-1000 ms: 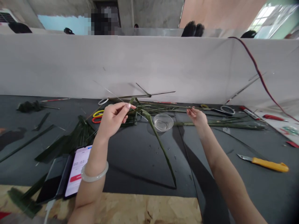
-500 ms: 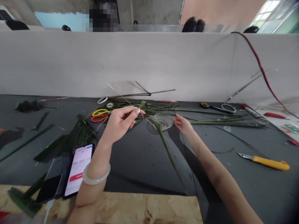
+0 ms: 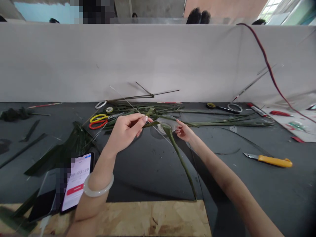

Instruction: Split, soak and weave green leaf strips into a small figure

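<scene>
White partition (image 3: 148,62) closes off the far side of the dark grey desk (image 3: 148,174), and loose palm-like leaves and stems lie along the desk's back half. My left hand (image 3: 125,130), a pale bangle (image 3: 98,186) on its wrist, forms a narrow grip at the middle of the scene, with thumb and fingertips pinched where a green leaf strip (image 3: 179,158) meets a thin pale rib (image 3: 123,98). From that pinch the strip droops forward and down toward the near edge of the desk, and the rib slants across it. The tight hold seems meant to keep this junction from slipping. My right hand (image 3: 184,131) sits just beside the strip, its fingers loosely curled near a clear plastic bowl (image 3: 170,118); I cannot tell whether they hold anything fine. Scissors (image 3: 98,120) with yellow and red loops lie within easy reach behind my left hand, a yellow-handled utility knife (image 3: 275,161) rests off to the right, and a phone (image 3: 77,182) showing a timer lies by my left forearm, where it can be read.
</scene>
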Motion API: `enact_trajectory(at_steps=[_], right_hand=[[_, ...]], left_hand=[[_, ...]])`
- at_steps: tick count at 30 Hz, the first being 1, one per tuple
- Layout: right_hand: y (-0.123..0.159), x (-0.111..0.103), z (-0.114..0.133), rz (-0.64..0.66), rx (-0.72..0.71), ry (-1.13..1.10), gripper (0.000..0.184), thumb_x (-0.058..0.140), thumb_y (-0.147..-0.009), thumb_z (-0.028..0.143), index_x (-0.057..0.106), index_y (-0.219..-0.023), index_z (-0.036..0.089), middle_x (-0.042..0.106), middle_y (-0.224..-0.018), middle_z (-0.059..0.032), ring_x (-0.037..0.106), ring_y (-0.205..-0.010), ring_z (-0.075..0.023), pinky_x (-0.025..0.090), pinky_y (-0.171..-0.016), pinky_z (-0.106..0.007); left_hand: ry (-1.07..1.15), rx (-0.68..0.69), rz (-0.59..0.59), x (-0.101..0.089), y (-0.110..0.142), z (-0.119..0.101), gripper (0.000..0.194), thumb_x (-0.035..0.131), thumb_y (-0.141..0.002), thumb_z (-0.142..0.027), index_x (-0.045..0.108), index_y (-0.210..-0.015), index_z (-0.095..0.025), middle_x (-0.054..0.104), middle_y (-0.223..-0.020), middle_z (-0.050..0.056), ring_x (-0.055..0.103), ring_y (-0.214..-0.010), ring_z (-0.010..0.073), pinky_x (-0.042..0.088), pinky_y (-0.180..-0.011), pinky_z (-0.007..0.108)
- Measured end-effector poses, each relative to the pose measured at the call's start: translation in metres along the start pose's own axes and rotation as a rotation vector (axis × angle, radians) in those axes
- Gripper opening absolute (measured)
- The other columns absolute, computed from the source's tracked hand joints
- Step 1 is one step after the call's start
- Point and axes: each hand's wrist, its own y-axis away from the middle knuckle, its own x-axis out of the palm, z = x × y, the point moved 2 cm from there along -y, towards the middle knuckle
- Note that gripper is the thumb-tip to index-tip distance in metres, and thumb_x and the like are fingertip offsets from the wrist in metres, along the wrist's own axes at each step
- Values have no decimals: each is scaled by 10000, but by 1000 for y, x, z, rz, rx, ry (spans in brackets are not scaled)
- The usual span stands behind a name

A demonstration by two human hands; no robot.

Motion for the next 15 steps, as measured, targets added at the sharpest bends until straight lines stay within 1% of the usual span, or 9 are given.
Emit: enact_trajectory(at_steps=[2,4,6,8,9,11,12,13,15], right_hand=[[6,0,-3,56,65,90,477,478,-899,484,336,-545,198,306,-462,72,257,-373,-30,207,-300,-133],[16,-1,-4,112,107,190,487,533,-871,492,366,-529,188,310,-447,74,231,-363,-25,166,-301,-144],[30,-2,-2,151,120,276,487,620,-818,480,396,-513,175,335,-430,70,241,-359,-21,152,-312,-152],[47,2,6,167,76,371,490,681,-763,487,417,-504,165,373,-427,60,274,-362,-23,161,-326,-160],[57,7,12,173,28,424,489,696,-741,500,431,-509,162,391,-434,56,295,-369,-26,173,-335,-164],[79,24,27,204,-197,633,492,644,-756,561,462,-533,162,413,-458,51,347,-393,-42,230,-367,-178],[90,35,34,244,-306,704,483,610,-779,568,482,-551,162,431,-474,45,380,-417,-52,272,-396,-186],[101,46,40,297,-390,770,468,576,-804,563,504,-575,162,459,-498,36,405,-442,-60,313,-430,-196],[115,65,48,331,-544,883,392,573,-817,513,552,-645,162,525,-567,17,465,-500,-80,357,-486,-212]], left_hand=[[-4,2,-11,1,0,0,279,521,-900,-336,724,-862,-150,432,-449,-44,422,-413,56,349,-419,156],[-12,-4,-30,0,-1,0,274,523,-897,-334,723,-853,-151,440,-465,-42,429,-418,56,358,-426,159],[-26,-9,-54,0,-1,1,269,524,-895,-331,721,-845,-155,440,-472,-42,432,-423,58,358,-430,163],[-48,-9,-89,0,-2,2,267,524,-893,-330,719,-837,-158,422,-465,-45,426,-427,62,354,-433,169],[-59,-5,-108,0,-3,2,267,525,-892,-332,718,-834,-158,410,-461,-47,422,-427,63,352,-435,172],[-79,1,-141,1,-4,3,269,527,-889,-340,718,-831,-160,395,-459,-50,414,-428,65,355,-441,177],[-85,2,-152,1,-4,4,270,527,-888,-344,718,-834,-161,392,-460,-51,412,-428,66,358,-444,179],[-89,0,-160,1,-4,4,271,527,-888,-348,719,-840,-162,390,-460,-52,412,-427,66,361,-447,180],[-100,-3,-174,-1,-5,5,272,524,-888,-348,722,-854,-164,390,-460,-53,410,-424,66,365,-448,181]])
